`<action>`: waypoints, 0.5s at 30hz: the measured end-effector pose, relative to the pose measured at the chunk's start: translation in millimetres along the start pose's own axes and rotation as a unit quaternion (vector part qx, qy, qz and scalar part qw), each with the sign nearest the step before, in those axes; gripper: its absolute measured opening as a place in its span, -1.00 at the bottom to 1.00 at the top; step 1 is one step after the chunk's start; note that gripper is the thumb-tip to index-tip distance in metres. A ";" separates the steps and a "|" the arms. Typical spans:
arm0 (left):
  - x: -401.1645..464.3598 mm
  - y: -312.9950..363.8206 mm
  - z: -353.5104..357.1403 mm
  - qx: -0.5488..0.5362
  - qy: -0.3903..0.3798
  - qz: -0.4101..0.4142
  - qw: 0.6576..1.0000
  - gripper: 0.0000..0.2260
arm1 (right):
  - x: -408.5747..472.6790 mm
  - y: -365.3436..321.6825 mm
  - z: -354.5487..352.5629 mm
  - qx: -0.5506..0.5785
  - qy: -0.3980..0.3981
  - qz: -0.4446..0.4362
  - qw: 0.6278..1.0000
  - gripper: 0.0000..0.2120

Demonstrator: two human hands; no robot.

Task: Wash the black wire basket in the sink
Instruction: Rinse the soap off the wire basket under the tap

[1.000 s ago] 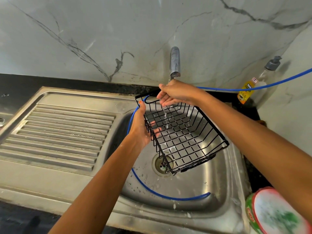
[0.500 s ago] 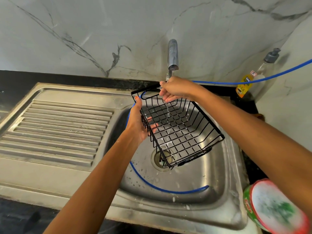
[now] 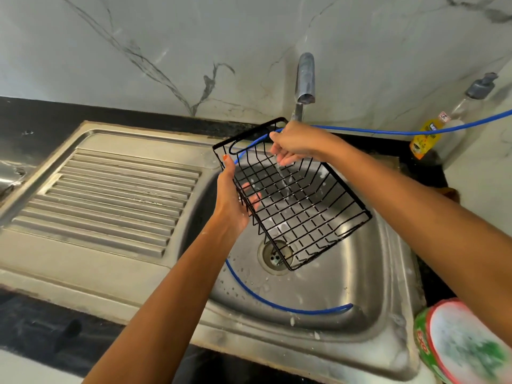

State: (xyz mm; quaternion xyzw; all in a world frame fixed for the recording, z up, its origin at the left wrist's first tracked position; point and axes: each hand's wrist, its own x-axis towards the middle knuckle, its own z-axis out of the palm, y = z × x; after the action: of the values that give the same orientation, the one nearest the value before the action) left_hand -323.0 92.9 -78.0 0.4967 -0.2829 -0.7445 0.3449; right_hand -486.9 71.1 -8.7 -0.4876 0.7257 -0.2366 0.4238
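On the left, the ribbed stainless steel draining board [image 3: 110,195] lies beside the basin of the stainless steel sink [image 3: 332,295], both set into the dark desk [image 3: 33,115].

The left hand [image 3: 231,206] holds the black wire basket [image 3: 293,195] by its left long side: the thumb lies along the outside of the wires and the fingers curl through from below, so they show behind the grid. The basket hangs tilted in the air over the basin, its low corner just above the round metal drain [image 3: 273,254]. It does not rest on the sink bottom.

The right hand [image 3: 293,144] grips the far upper rim of the basket, directly under the grey metal tap [image 3: 304,79], with its fingers bent around the wire. A thin stream of water [image 3: 282,176] falls past these fingers and through the grid.

I judge that the rinsing is in the middle. White drops that look like foam are on several wires and on the basin wall, so more rinsing and turning probably remain, and then shaking off the water.

Compared with the frame of one second ago, the basket is a little more to the left and tilted more steeply, and both hands keep the same grips.

A thin blue hose [image 3: 388,131] runs from the right, passes behind the basket and curves inside the basin. At the right stand a clear pump bottle with yellow label [image 3: 432,134] and a green and red round tub [image 3: 465,345].
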 end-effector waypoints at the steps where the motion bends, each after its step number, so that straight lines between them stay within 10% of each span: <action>1: -1.6 1.8 0.4 0.008 0.004 0.012 1.000 -0.04 | 0.4 -0.6 0.3 -0.003 0.000 0.000 1.000 -0.62; 15: -4.5 7.9 20.1 0.016 0.097 0.135 0.986 -0.18 | 19.8 -0.8 6.8 -0.036 -0.025 0.054 0.998 -0.72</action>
State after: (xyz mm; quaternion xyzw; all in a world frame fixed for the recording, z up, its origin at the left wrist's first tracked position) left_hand -338.8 93.3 -62.5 0.5289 -0.3243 -0.6348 0.4605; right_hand -484.1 53.2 -19.3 -0.4685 0.7481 -0.1754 0.4360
